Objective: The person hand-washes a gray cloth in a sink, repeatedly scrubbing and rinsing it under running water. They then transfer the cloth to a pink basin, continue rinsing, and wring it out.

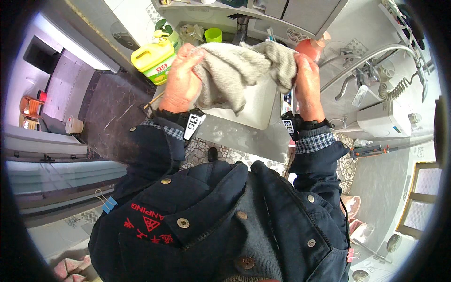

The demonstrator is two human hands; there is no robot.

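Note:
Stretched between my two hands is a grey knitted cloth (225, 70), held up over a white sink basin (263, 105). My left hand (182, 82) is closed on the cloth's left end. On the other side my right hand (307, 89) grips a bunched part at its right end. The middle of the cloth sags in loose folds and hides much of the basin. Whether it is a garment or a towel I cannot tell.
A dark tap (241, 30) rises behind the basin. Left of it stand a yellow detergent jug (155, 61) and a green cup (213, 35). A pink container (314, 47) is behind my right hand. A shower hose (394, 91) hangs at the right, above a white cistern (384, 120).

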